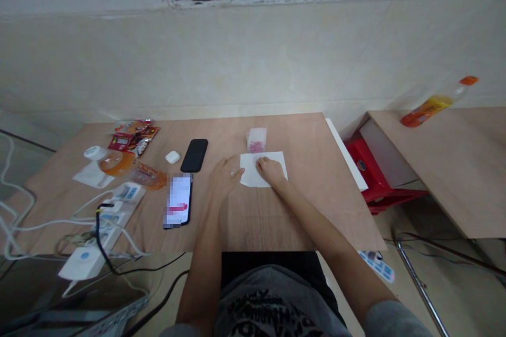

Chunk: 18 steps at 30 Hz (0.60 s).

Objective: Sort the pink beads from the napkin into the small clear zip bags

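A white sheet of paper point(253, 178) lies on the wooden table in front of me. My right hand point(270, 169) rests on it with fingers curled together in a pinch; whatever they hold, if anything, is too small or hidden to make out. Flat on the table just left of the sheet is my left hand point(226, 175), fingers apart, its thumb at the paper's left edge. Beyond the sheet's top edge lies a small clear bag point(256, 141) with pink bits gathered in its lower part.
Left of my hands are a black phone point(194, 155), a lit phone point(178, 201), a white case point(173, 157), an orange drink bottle point(128, 167), snack packets point(134, 137) and a power strip point(105, 231) with cables. A red stool point(369, 174) and second table point(446, 163) stand right.
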Available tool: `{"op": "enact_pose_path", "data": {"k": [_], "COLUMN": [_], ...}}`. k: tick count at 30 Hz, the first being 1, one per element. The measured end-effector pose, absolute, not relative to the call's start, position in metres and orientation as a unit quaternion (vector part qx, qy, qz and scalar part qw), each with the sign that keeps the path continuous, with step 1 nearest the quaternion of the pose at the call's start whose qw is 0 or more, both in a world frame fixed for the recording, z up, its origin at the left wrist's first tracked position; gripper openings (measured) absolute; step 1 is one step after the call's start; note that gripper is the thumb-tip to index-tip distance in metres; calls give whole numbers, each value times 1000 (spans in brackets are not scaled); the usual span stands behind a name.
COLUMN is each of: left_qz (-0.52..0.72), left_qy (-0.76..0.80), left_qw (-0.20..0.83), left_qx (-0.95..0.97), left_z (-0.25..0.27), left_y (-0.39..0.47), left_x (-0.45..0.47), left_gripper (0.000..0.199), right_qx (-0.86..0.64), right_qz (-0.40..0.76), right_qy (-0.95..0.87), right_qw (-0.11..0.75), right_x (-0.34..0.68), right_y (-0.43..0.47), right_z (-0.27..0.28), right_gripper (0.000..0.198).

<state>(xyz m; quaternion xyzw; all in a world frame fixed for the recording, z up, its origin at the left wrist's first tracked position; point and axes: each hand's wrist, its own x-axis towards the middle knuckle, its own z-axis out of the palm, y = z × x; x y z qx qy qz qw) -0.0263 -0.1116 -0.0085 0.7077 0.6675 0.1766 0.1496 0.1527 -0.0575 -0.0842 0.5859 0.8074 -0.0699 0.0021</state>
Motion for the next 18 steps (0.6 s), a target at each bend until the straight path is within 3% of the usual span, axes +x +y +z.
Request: {"op": "enact_pose_path", "data": {"k": [5, 18], "left_qz": [180, 93], "left_qy": [613, 620], "left_qw": [65, 70], "left_qx": [767, 776], "left_z": [-28, -47], "left_y": [-65, -31], "left_x": [11, 42], "left_gripper": [48, 43], "right_qx": [587, 587], "right_qz": [-76, -75], "right_qy": [806, 806], "right_qw": [2, -21], "right_x": [152, 153], "right_y": [-57, -57], "right_z": [-84, -82], "right_gripper": [43, 43]}}
